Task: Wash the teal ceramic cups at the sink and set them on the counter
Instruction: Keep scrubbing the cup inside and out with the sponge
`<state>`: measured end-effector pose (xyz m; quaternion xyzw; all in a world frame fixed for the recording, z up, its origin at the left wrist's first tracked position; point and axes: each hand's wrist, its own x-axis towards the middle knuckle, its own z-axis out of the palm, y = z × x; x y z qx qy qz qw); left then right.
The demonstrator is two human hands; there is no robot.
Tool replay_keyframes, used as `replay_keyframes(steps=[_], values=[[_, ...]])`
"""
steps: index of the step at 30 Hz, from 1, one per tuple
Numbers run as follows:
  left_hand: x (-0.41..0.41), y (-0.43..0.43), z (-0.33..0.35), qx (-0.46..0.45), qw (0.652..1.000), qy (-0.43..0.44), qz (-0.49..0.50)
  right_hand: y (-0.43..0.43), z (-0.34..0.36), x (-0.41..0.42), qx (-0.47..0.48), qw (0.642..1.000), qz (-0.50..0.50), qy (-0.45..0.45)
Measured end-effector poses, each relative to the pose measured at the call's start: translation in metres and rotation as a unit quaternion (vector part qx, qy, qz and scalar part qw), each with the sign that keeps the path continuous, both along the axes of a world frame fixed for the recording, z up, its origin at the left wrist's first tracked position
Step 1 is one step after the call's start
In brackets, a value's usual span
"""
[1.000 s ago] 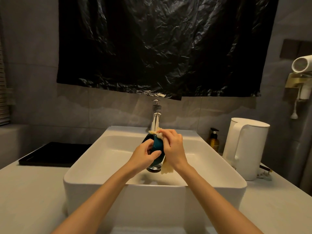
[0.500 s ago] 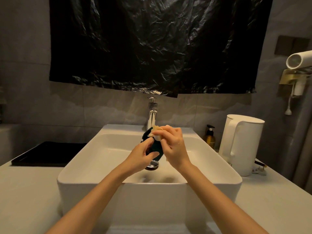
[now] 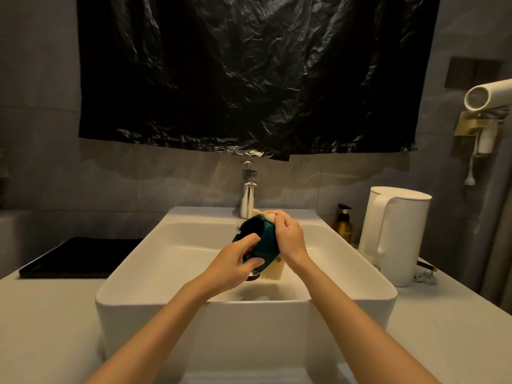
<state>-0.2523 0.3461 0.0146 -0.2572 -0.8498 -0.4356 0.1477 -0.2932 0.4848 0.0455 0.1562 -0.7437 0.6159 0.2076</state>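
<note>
While curled, left hand (image 3: 235, 266) around cup (image 3: 268, 244).

A crinkled black plastic sheet (image 3: 249, 73) hangs across the gray tiled wall (image 3: 55, 162), its lower edge just above a chrome tap (image 3: 247, 200). To the right stand a white electric kettle (image 3: 399, 234) and, just beside it toward the wall, a small amber pump bottle (image 3: 343, 225) (its label too small to read). A white hair dryer (image 3: 490, 97) sits in a gold-coloured wall holder above them, and a flat black tray (image 3: 80, 257) lies at far left.
</note>
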Motion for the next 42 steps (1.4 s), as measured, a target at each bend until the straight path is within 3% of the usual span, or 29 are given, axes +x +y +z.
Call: replay_keyframes(steps=[3,5,7,11,14,19,24,27,31,33,35,38,40,42], values=[[0.001,0.002,0.002,0.009,1.0,0.012,-0.007,0.005,0.004,0.003,-0.065,0.991,0.006,-0.115],[0.005,0.004,0.006,0.021,1.0,0.015,-0.015,0.009,0.004,0.002,-0.164,0.956,0.077,-0.232],[0.006,0.003,0.008,0.028,0.999,0.013,-0.023,0.014,0.003,0.002,-0.198,0.918,0.143,-0.313],[0.006,0.002,0.007,0.019,0.999,0.028,-0.02,0.022,0.008,0.009,-0.195,0.869,0.25,-0.381],[0.006,0.002,0.008,0.013,0.999,0.041,-0.002,0.026,0.01,0.014,-0.209,0.856,0.28,-0.38],[0.004,0.006,0.012,0.027,0.999,0.019,0.001,0.019,0.007,0.013,-0.195,0.885,0.25,-0.341],[0.004,0.014,0.029,0.243,0.96,-0.131,-0.04,0.004,0.002,0.008,-0.105,0.959,0.167,-0.205],[-0.001,0.013,0.032,0.317,0.927,-0.188,-0.072,0.002,0.0,0.01,-0.057,0.974,0.158,-0.15],[-0.003,0.011,0.032,0.338,0.925,-0.168,-0.053,-0.001,0.001,0.015,-0.06,0.978,0.157,-0.121],[-0.006,0.009,0.03,0.342,0.927,-0.154,-0.025,-0.002,0.0,0.015,-0.061,0.987,0.137,-0.058],[-0.007,0.007,0.027,0.332,0.933,-0.139,0.006,0.001,-0.007,0.012,0.031,0.992,0.089,0.083],[-0.007,0.006,0.024,0.305,0.945,-0.115,0.033,0.005,-0.019,0.002,0.194,0.951,0.04,0.239],[-0.004,0.006,0.024,0.281,0.953,-0.1,0.044,0.004,-0.02,-0.002,0.237,0.936,0.032,0.258],[-0.002,0.006,0.023,0.256,0.961,-0.098,0.04,0.001,-0.016,-0.003,0.21,0.954,0.028,0.213]])
